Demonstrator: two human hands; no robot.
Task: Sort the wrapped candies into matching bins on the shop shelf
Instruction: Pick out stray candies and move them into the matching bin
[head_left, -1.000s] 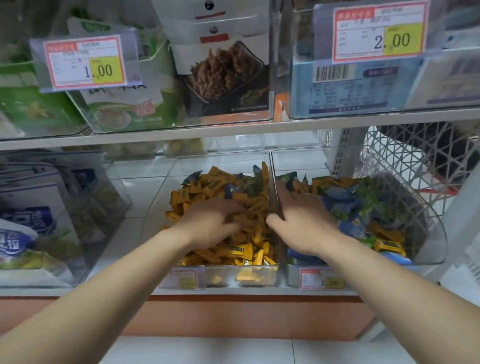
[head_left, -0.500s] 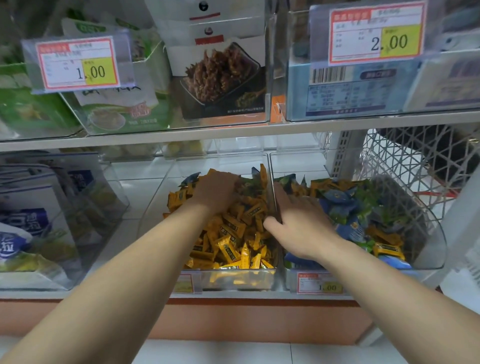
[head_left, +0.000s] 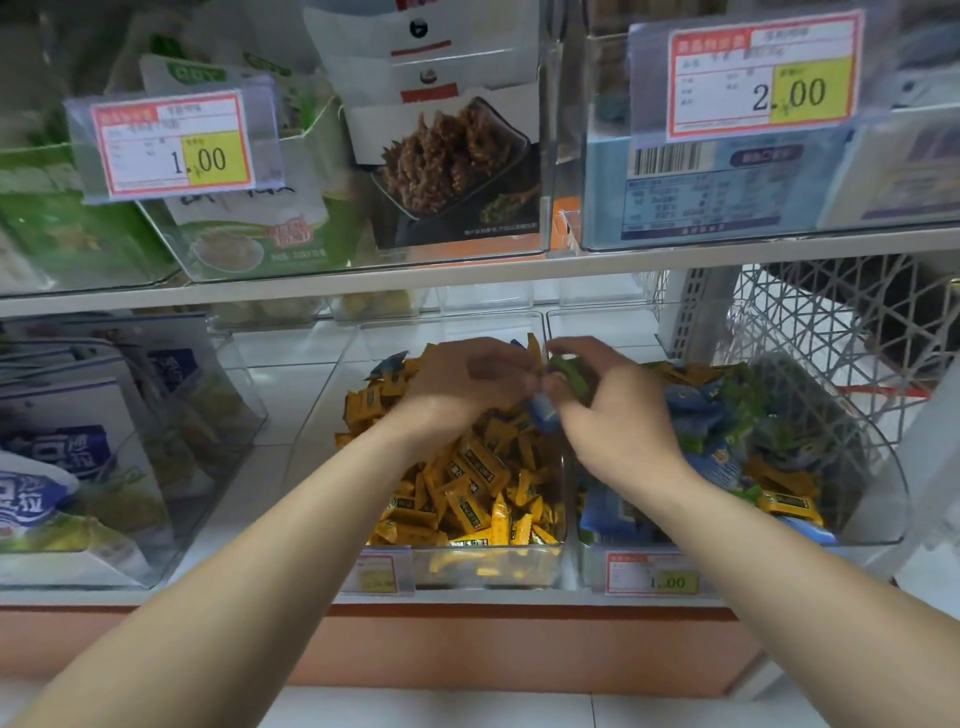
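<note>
A clear bin (head_left: 488, 569) in the middle of the lower shelf is full of yellow wrapped candies (head_left: 483, 467), with a blue candy (head_left: 389, 364) at its back. The clear bin to its right (head_left: 878, 467) holds mixed blue, green and yellow candies (head_left: 727, 415). My left hand (head_left: 462, 384) hovers over the back of the yellow bin with its fingers curled toward my right hand. My right hand (head_left: 618, 421) is above the divider and pinches a green candy (head_left: 569, 371). A blue candy (head_left: 543, 410) sits where both hands' fingertips meet; which hand holds it is unclear.
Bags of snacks (head_left: 67, 467) fill a clear bin at the left. The upper shelf (head_left: 467, 278) carries bins of packets with price tags. A white wire rack (head_left: 831, 332) stands at the right. Price labels (head_left: 654, 574) front the candy bins.
Both hands have lifted out of the candy and come together above the divider. The right hand now holds a green candy, and a blue one is between the fingertips.
</note>
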